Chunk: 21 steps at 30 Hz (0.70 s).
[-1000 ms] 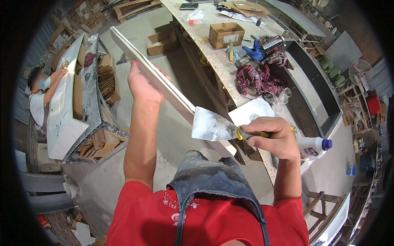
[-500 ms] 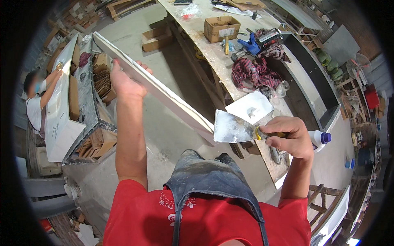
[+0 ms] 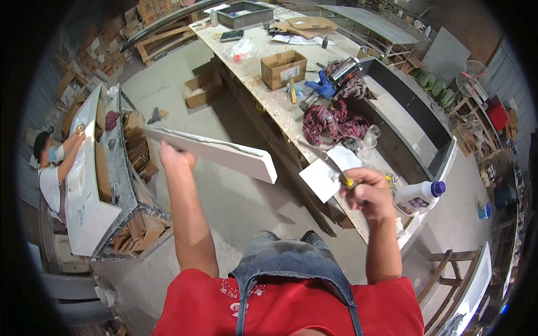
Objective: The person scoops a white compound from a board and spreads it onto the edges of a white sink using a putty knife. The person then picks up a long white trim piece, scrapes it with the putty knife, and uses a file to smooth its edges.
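Observation:
My left hand [image 3: 178, 159] is closed around a long white board [image 3: 224, 155], gripping it near its left end. The board hangs in the air before me, with an uneven whitish line along its upper edge. In my closed right hand [image 3: 371, 193] is a putty knife [image 3: 338, 169] with a yellow collar; its blade shows nearly edge-on. Below the blade, a white square plate [image 3: 318, 178] lies at the near edge of the worktable, with a small pale dab on it. A white bottle with a purple cap [image 3: 419, 198] stands close to my right hand.
The long worktable [image 3: 255, 84] carries a cardboard box [image 3: 283, 70], a red plaid cloth [image 3: 329, 123] and a dark rectangular frame [image 3: 392, 126]. Another cardboard box [image 3: 203, 88] sits on the floor. At left, a co-worker [image 3: 51, 173] handles a white panel [image 3: 84, 193].
The board has swung from a steep slant to a flatter one, its right end moving away from the knife. My right hand has turned the knife from broad face to nearly edge-on over the plate.

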Each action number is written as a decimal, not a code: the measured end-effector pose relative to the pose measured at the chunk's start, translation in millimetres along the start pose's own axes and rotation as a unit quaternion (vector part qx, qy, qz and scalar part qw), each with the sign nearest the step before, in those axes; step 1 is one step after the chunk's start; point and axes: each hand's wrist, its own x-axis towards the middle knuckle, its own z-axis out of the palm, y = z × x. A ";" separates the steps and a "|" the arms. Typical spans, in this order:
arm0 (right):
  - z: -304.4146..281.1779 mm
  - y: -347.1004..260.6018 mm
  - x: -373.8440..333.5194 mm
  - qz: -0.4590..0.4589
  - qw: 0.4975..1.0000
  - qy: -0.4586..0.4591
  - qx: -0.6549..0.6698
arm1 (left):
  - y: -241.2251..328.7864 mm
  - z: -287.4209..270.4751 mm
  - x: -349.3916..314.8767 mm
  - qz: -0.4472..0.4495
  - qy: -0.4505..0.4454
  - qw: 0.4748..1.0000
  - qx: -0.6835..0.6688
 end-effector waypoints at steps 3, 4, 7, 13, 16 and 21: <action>15.0 28.0 4.0 -0.019 0.989 -0.051 0.135 | -20.8 -3.4 -2.7 -0.035 -0.012 0.998 -0.050; 19.6 33.0 4.1 -0.018 0.989 -0.053 0.140 | -25.5 -9.3 1.4 -0.048 -0.015 0.997 -0.064; 31.0 41.6 5.3 -0.032 0.986 -0.064 0.149 | -35.6 -9.8 -0.4 -0.070 -0.005 0.995 -0.070; 41.4 48.7 14.1 -0.044 0.993 -0.063 0.092 | -44.1 -11.7 10.7 -0.089 0.018 0.992 -0.091; 47.9 52.8 18.2 -0.034 0.996 -0.035 0.079 | -50.2 -5.0 8.0 -0.105 0.025 0.989 -0.105; 46.8 59.2 26.3 -0.030 0.998 -0.021 0.045 | -54.9 -8.6 20.3 -0.129 0.031 0.985 -0.112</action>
